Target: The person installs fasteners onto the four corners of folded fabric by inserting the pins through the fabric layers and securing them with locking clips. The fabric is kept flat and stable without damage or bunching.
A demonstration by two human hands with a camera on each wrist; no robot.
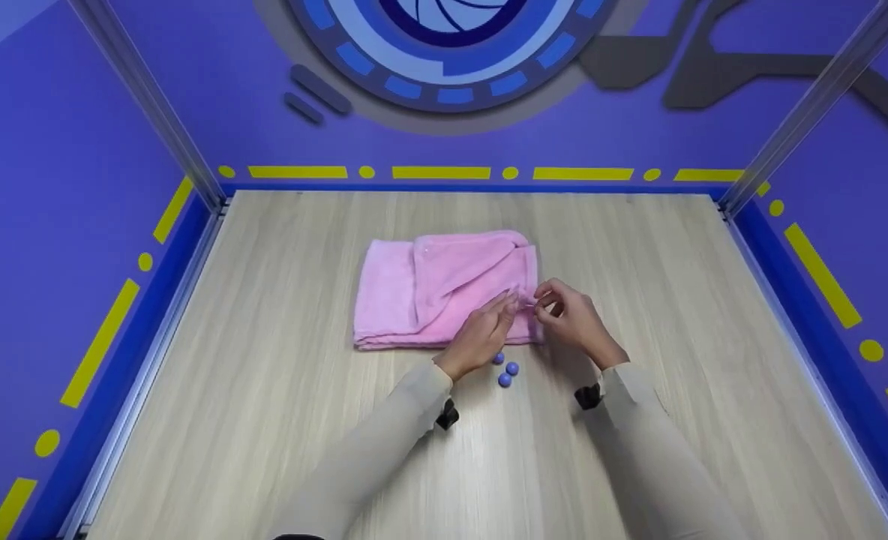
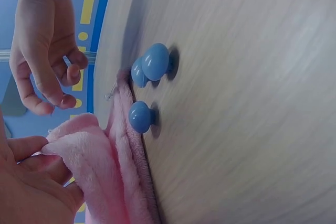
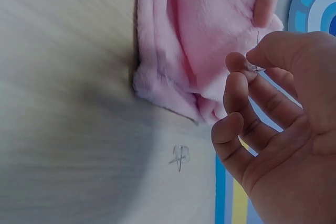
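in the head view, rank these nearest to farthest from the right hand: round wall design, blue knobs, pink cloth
1. Pink cloth: beside the right hand, to its left.
2. Blue knobs: on the table, left of the hand, toward the camera.
3. Round wall design: on the back wall, beyond the cloth.

"What sort of place is this?"

"A small walled booth (image 1: pixel 31 225), perhaps in a lab or studio; which, nobody can tell."

"What shows it?"

"A back panel (image 1: pixel 196 82), a left panel (image 1: pixel 61 165) and a right panel (image 1: pixel 879 210), all blue-violet, meet at metal corner posts (image 1: pixel 153 105) around a pale wood-grain tabletop (image 1: pixel 211 420)."

"And the decoration?"

"A round spaceship-style hatch (image 1: pixel 455 19) is printed on the back panel, with yellow dashes (image 1: pixel 441 172) along its foot."
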